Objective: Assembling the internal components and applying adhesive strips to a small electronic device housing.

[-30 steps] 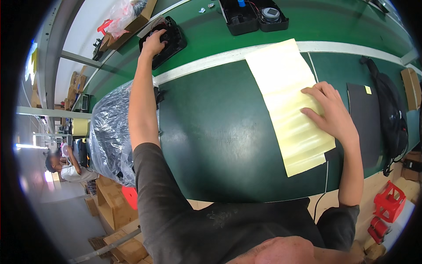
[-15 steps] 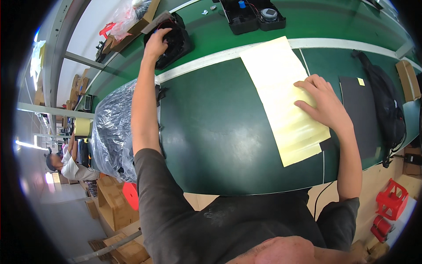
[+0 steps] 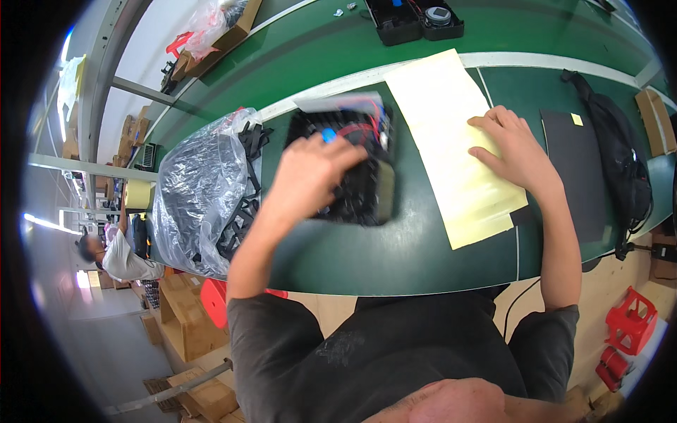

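Note:
My left hand (image 3: 310, 173) is closed on a black open case (image 3: 363, 201) above the middle of the dark green mat. Red wires, a blue round part and a pale edge show inside it; both case and hand are smeared by motion. My right hand (image 3: 518, 151) lies with fingers spread on a long pale yellow sheet (image 3: 451, 162), holding nothing. At the sheet's lower right corner, a small black piece (image 3: 522, 216) sticks out from under it. To the right lies a flat black sheet (image 3: 575, 180) with a small yellow tag.
A clear plastic bag (image 3: 201, 190) with black straps stands left. Another black case (image 3: 416, 25) sits on the far green bench, and a black bag (image 3: 617, 162) lies far right. Red stools (image 3: 630, 321) and cardboard boxes (image 3: 187, 314) are below. Another person (image 3: 127, 257) works far left.
My left hand has brought the black case from the far left bench toward me and right, over the mat. My right hand stays on the yellow sheet.

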{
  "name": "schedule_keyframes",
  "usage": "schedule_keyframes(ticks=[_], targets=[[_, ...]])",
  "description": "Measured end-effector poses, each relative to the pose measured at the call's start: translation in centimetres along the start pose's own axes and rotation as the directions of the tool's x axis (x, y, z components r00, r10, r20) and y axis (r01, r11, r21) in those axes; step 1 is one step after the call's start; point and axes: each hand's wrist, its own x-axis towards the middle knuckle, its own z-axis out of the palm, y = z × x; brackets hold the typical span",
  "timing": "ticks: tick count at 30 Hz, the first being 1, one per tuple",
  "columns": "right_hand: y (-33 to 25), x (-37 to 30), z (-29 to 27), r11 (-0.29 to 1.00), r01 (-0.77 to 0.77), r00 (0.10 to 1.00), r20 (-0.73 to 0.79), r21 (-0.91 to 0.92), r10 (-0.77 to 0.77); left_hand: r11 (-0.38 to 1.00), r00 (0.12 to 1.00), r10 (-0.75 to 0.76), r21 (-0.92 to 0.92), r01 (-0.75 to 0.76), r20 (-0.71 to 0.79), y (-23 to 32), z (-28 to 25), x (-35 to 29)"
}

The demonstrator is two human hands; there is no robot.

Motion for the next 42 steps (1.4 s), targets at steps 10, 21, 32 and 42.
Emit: schedule_keyframes(ticks=[10,21,32,42], targets=[[0.2,0.4,0.1,0.999,0.025,1.0,0.014,-0.047,-0.024,0.974,0.966,-0.224,-0.044,0.22,-0.126,10.1,2.8,-4.0],[-4.7,-3.1,-0.2,0.978,0.116,0.952,0.301,-0.171,-0.06,0.921,0.984,-0.105,-0.388,0.042,-0.144,10.3,3.3,-9.1],[-10.1,-3.5,-0.8,0.927,0.21,0.976,-0.122,0.312,-0.181,0.955,0.851,-0.126,-0.295,-0.035,-0.51,10.3,2.9,-8.9],[-12.5,-0.8,2.1,0.909,0.113,0.993,-0.083,0.4,-0.087,0.858,0.924,-0.381,-0.38,0.345,-0.023,12.8,2.5,-9.9]])
